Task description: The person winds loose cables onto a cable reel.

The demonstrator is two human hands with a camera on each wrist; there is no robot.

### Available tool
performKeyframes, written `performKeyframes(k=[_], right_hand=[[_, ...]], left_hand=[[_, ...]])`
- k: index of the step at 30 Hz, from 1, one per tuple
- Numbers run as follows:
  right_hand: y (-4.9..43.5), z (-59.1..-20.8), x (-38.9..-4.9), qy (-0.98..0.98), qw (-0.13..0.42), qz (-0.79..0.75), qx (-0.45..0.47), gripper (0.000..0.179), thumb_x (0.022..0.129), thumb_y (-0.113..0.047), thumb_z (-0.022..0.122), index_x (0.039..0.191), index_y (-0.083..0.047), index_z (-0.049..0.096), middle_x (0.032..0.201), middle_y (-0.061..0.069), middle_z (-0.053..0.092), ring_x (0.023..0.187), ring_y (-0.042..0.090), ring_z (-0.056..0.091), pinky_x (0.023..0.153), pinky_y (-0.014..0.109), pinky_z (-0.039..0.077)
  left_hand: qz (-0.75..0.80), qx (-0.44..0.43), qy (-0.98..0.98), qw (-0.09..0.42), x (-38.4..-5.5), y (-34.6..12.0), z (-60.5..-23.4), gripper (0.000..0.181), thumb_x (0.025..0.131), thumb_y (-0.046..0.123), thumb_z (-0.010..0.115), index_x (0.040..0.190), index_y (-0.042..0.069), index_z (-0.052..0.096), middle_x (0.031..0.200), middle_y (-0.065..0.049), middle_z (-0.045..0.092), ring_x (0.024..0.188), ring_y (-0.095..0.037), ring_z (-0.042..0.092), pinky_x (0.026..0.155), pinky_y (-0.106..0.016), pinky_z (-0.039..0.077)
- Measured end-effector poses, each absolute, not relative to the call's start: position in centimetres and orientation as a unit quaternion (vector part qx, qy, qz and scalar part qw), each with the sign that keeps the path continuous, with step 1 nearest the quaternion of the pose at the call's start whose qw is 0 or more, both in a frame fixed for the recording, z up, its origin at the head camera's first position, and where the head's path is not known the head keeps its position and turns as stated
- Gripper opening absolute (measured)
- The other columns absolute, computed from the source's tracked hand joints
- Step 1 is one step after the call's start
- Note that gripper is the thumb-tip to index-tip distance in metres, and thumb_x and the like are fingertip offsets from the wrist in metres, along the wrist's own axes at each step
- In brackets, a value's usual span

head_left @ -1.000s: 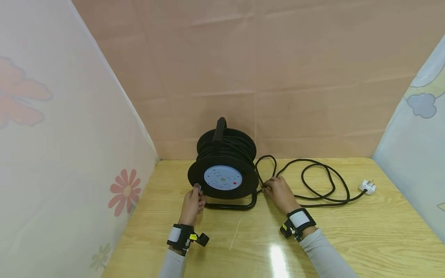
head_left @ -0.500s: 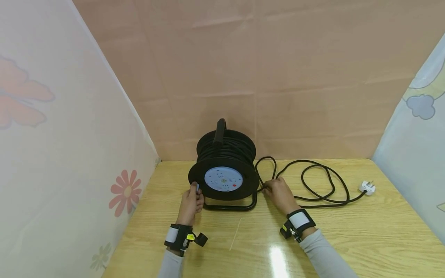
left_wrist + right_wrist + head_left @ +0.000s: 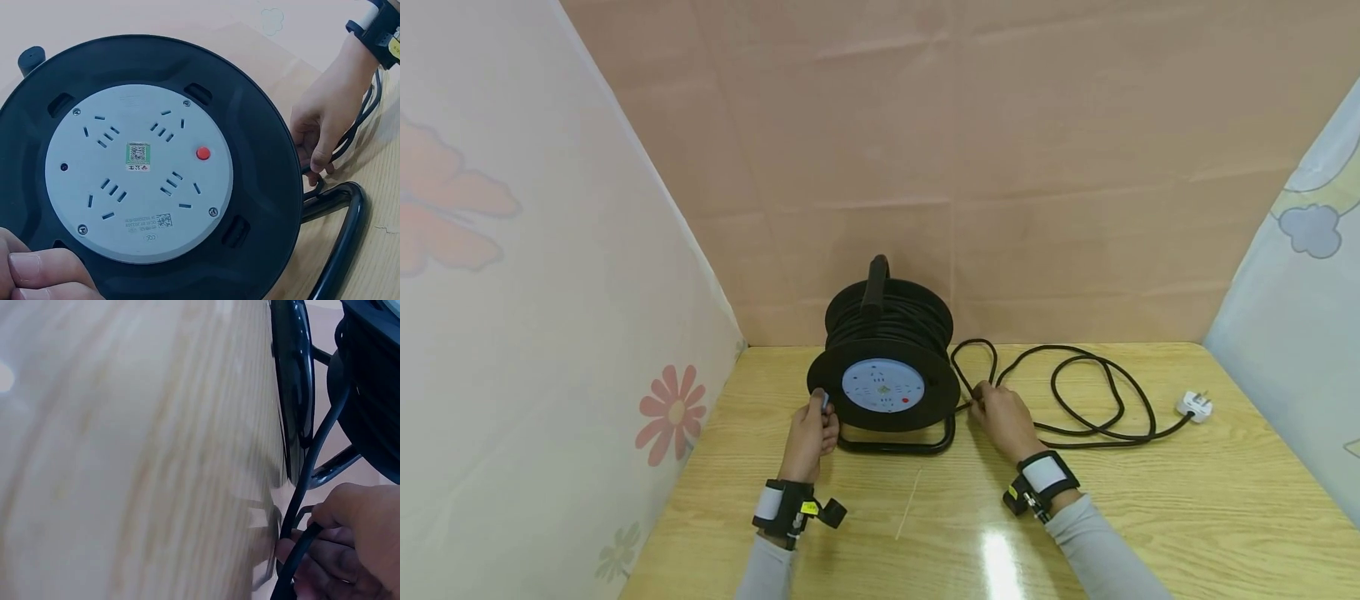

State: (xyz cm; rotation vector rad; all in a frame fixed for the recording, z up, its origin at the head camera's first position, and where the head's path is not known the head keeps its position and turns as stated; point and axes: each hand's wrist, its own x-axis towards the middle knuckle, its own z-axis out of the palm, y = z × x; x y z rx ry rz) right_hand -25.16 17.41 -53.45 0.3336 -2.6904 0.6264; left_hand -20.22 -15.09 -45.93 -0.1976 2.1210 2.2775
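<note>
A black cable reel (image 3: pixel 891 321) stands at the back of the table, its near disc carrying a pale socket panel (image 3: pixel 137 219) with a red button (image 3: pixel 203 153). My left hand (image 3: pixel 807 437) is at the disc's lower left edge, thumb and curled fingers gripping a small bluish knob (image 3: pixel 825 401). In the left wrist view, only some left fingers (image 3: pixel 50 270) show, over the disc's lower left. To the right of the reel, my right hand (image 3: pixel 1006 419) pinches the black cable (image 3: pixel 301 550) between thumb and fingers, low near the tabletop.
Loose cable (image 3: pixel 1093 423) lies in loops on the wooden table (image 3: pixel 955 533) at right, ending in a white plug (image 3: pixel 1195 406). The reel's tubular stand (image 3: pixel 895 447) rests on the table beneath the disc. A paper-covered wall (image 3: pixel 850 125) rises close behind, with patterned side panels.
My left hand has shifted slightly up and left with the knob, and the reel's near disc has turned a little clockwise. My right hand keeps hold of the cable almost in place.
</note>
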Motion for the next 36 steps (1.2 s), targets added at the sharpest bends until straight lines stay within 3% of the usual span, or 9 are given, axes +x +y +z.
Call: performKeyframes(k=[10, 17, 19, 23, 27, 31, 36], right_hand=[[17.6, -53.5, -25.1, -0.947, 0.181, 0.23, 0.131, 0.023, 0.086, -0.019, 0.073, 0.103, -0.006, 0.064, 0.113, 0.012, 0.052, 0.072, 0.019, 0.061, 0.051, 0.034, 0.048], [17.3, -53.5, -25.2, -0.947, 0.166, 0.239, 0.134, 0.013, 0.087, -0.014, 0.07, 0.096, -0.008, 0.063, 0.077, 0.001, 0.058, 0.067, 0.018, 0.052, 0.057, 0.038, 0.044], [17.2, -53.5, -25.3, -0.947, 0.167, 0.239, 0.132, 0.013, 0.087, -0.013, 0.069, 0.096, -0.008, 0.062, 0.074, 0.001, 0.059, 0.067, 0.02, 0.053, 0.057, 0.039, 0.044], [17.0, -53.5, -25.3, -0.946, 0.171, 0.238, 0.14, 0.037, 0.087, -0.011, 0.07, 0.12, 0.0, 0.057, 0.092, 0.01, 0.065, 0.081, 0.026, 0.06, 0.068, 0.043, 0.05], [16.9, -53.8, -25.2, -0.945, 0.176, 0.228, 0.154, 0.052, 0.087, -0.007, 0.068, 0.135, 0.004, 0.049, 0.119, 0.021, 0.054, 0.095, 0.032, 0.055, 0.073, 0.044, 0.05], [16.9, -54.0, -25.3, -0.943, 0.202, 0.205, 0.165, 0.042, 0.086, -0.006, 0.069, 0.126, 0.006, 0.058, 0.127, 0.025, 0.046, 0.096, 0.034, 0.047, 0.073, 0.043, 0.047], [17.0, -53.9, -25.7, -0.932, 0.26, 0.17, 0.185, 0.023, 0.081, -0.004, 0.072, 0.101, 0.004, 0.068, 0.104, 0.021, 0.065, 0.094, 0.037, 0.052, 0.081, 0.046, 0.047]], left_hand=[[0.723, -0.036, 0.69, -0.014, -20.6, -15.0, -44.3, 0.045, 0.105, 0.044, 0.036, 0.08, 0.007, 0.042, 0.054, 0.004, 0.032, 0.04, -0.006, 0.027, 0.037, -0.02, 0.022], [0.721, -0.016, 0.692, -0.03, -20.7, -14.8, -43.3, 0.045, 0.105, 0.044, 0.036, 0.081, 0.006, 0.043, 0.054, 0.003, 0.033, 0.04, -0.007, 0.027, 0.037, -0.02, 0.022], [0.72, -0.017, 0.693, -0.03, -20.7, -14.7, -43.2, 0.046, 0.105, 0.044, 0.036, 0.081, 0.006, 0.044, 0.055, 0.003, 0.033, 0.04, -0.007, 0.028, 0.037, -0.019, 0.022], [0.722, -0.021, 0.691, -0.031, -20.7, -14.7, -43.2, 0.046, 0.105, 0.045, 0.037, 0.081, 0.006, 0.044, 0.055, 0.003, 0.033, 0.04, -0.007, 0.028, 0.037, -0.019, 0.022], [0.725, -0.019, 0.688, -0.027, -20.6, -14.6, -43.1, 0.046, 0.105, 0.045, 0.036, 0.082, 0.006, 0.044, 0.055, 0.003, 0.032, 0.04, -0.007, 0.027, 0.036, -0.019, 0.022], [0.726, -0.017, 0.687, -0.023, -20.5, -14.6, -43.0, 0.046, 0.105, 0.045, 0.036, 0.082, 0.005, 0.044, 0.055, 0.003, 0.032, 0.04, -0.007, 0.027, 0.036, -0.019, 0.022], [0.724, -0.021, 0.689, -0.026, -20.5, -14.7, -43.0, 0.047, 0.105, 0.046, 0.037, 0.08, 0.006, 0.044, 0.053, 0.003, 0.032, 0.039, -0.007, 0.027, 0.036, -0.02, 0.021]])
